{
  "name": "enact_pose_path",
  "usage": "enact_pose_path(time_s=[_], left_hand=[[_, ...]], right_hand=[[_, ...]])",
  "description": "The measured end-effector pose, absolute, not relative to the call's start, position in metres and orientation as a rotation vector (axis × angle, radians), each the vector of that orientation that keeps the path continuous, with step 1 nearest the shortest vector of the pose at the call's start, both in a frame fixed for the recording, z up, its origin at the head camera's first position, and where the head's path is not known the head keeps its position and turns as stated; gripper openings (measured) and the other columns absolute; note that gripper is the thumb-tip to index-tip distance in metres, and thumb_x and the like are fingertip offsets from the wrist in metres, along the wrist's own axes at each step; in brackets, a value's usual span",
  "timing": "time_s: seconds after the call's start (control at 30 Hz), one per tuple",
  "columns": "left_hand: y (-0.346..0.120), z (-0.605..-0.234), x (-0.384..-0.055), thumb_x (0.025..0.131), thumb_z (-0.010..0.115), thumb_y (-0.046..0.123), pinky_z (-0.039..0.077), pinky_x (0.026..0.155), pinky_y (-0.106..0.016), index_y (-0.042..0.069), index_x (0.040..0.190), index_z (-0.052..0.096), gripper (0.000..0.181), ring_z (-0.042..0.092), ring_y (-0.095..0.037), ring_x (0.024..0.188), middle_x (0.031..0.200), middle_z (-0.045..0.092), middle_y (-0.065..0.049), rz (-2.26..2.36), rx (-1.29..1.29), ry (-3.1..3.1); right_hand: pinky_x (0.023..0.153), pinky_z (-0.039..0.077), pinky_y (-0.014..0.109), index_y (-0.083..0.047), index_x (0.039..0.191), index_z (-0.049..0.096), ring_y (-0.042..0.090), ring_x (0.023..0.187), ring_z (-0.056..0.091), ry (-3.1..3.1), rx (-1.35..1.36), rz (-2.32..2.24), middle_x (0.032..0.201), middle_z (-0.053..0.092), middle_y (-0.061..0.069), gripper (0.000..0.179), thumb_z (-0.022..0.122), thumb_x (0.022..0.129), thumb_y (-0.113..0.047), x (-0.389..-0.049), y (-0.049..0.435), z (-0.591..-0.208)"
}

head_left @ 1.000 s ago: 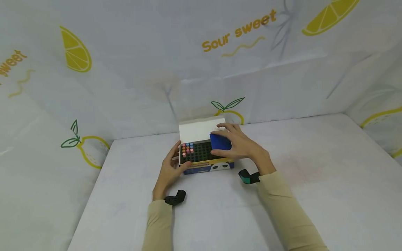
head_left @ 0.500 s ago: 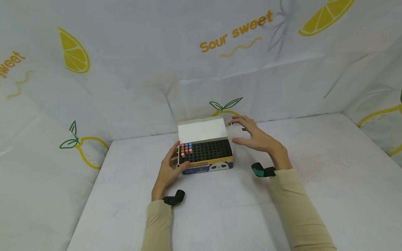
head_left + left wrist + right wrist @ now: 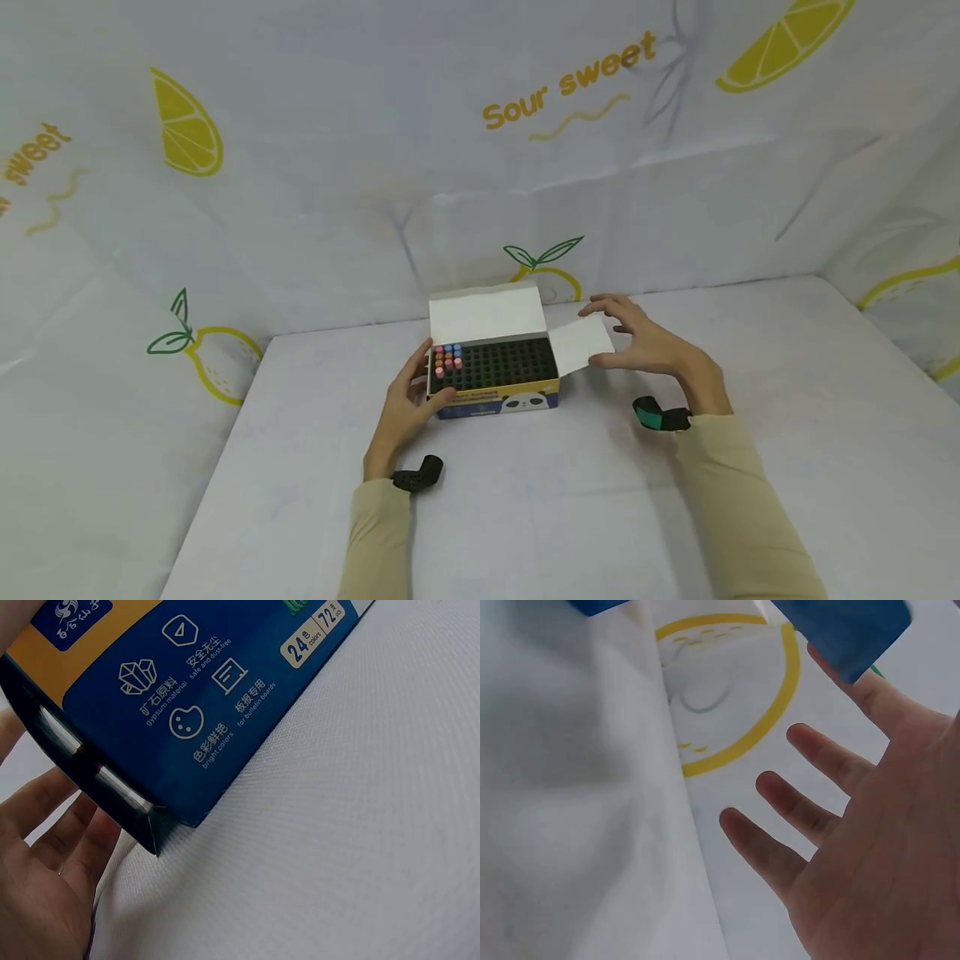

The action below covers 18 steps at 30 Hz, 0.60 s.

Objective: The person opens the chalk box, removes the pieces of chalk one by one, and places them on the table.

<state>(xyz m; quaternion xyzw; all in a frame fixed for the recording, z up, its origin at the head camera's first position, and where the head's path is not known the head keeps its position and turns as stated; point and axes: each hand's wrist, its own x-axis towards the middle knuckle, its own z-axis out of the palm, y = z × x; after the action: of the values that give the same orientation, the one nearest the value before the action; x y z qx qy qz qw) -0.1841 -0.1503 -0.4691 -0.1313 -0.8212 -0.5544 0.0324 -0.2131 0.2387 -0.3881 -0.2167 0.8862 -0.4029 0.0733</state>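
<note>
On the white table [image 3: 517, 517]: we see a panda-printed box [image 3: 468, 403] near the back, lid [image 3: 487, 315] raised; probably light card, best steadied by its ends.
Left hand [image 3: 403, 412]: thumb and fingers curled round the box's left end.
Right hand [image 3: 651, 342]: fingers spread around the side flap [image 3: 576, 343]; we see no firm grip.
Side flap: outward, likely bendy; pinch its edge.
Coloured sticks [image 3: 448, 362]: upright, left; brittle, we judge.

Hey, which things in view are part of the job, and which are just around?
Part of the job:
Panda box, gripped by the left hand
Its side flap, with the right hand at it
Its open lid
Coloured sticks standing in the box

Just around:
Lemon-print cloth behind
White tabletop
Left wrist camera and right wrist camera, both worn
</note>
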Motion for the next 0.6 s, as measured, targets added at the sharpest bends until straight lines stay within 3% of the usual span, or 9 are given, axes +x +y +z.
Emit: enact_pose_path(time_s=[0.17,0.3,0.6], left_hand=[[-0.151,-0.469,-0.184,0.088,0.079,0.032,0.047,0.107,-0.053,0.032,0.16,0.035,0.084,0.053,-0.028,0.123,0.14,0.056,-0.012,-1.715,-0.416,-2.521],[-0.152,-0.47,-0.183,0.088,0.079,0.031,0.047,0.108,-0.053,0.032,0.16,0.034,0.085,0.054,-0.027,0.123,0.139,0.056,-0.012,-1.711,-0.415,-2.525],[-0.15,-0.469,-0.184,0.088,0.079,0.032,0.048,0.108,-0.051,0.036,0.16,0.034,0.084,0.054,-0.027,0.125,0.142,0.055,-0.011,-1.718,-0.409,-2.524]], right_hand=[[0.112,0.025,0.078,-0.011,0.154,0.045,0.048,0.15,0.018,2.713,-0.66,-1.041,0.165,0.024,0.023,0.078,0.076,0.084,-0.027,-0.21,0.231,-0.396],[0.117,0.021,0.076,-0.008,0.158,0.039,0.05,0.155,0.016,2.669,-0.687,-1.065,0.167,0.025,0.025,0.084,0.073,0.083,-0.023,-0.207,0.218,-0.401],[0.124,0.017,0.068,-0.005,0.163,0.025,0.046,0.158,0.01,2.457,-0.727,-1.38,0.17,0.015,0.023,0.076,0.041,0.089,0.001,-0.202,0.185,-0.413]])
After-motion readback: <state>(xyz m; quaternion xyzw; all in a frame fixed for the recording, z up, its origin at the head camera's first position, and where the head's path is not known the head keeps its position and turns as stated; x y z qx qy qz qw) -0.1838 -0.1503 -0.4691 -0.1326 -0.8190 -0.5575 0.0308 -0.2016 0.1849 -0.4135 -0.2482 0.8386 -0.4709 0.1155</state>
